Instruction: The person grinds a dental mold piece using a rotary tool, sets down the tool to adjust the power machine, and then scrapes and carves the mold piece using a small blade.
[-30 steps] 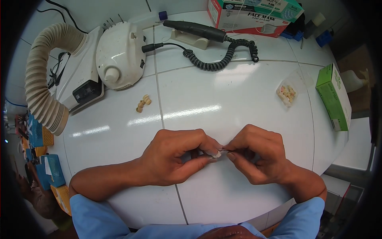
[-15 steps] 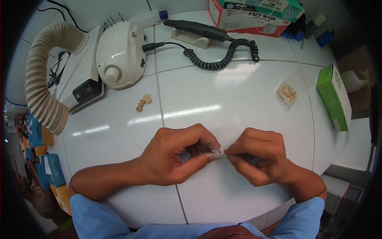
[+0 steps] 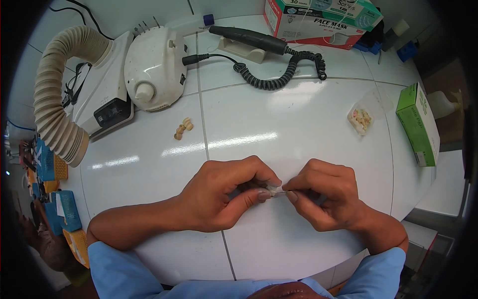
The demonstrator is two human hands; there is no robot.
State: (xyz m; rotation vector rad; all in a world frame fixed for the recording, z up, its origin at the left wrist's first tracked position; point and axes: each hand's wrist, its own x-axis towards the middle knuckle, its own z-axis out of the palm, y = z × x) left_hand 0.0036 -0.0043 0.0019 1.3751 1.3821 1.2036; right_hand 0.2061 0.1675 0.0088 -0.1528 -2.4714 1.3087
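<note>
In the head view my left hand (image 3: pixel 219 194) is closed, thumb and forefinger pinching a small whitish piece (image 3: pixel 272 189) whose kind is too small to make out. Opposite it, my right hand (image 3: pixel 326 194) pinches a thin, needle-like metal piece (image 3: pixel 281 192). This thin piece reaches across the short gap to the whitish one and seems to touch it. Fingers cover most of both items. Both hands are just above the white tiled table (image 3: pixel 279 249).
Beyond my left hand lie several small tan pieces (image 3: pixel 183 128). A bag of similar bits (image 3: pixel 360 120) lies right, near a green box (image 3: pixel 418 124). At the back are a white control unit (image 3: pixel 154 70), ribbed hose (image 3: pixel 55 94), black handpiece (image 3: pixel 249 39) and face mask box (image 3: pixel 318 25).
The whole view has shifted slightly. My fingertips have moved a little, and the thin metal piece now slants slightly up toward my right hand. Both hands keep their pinch.
</note>
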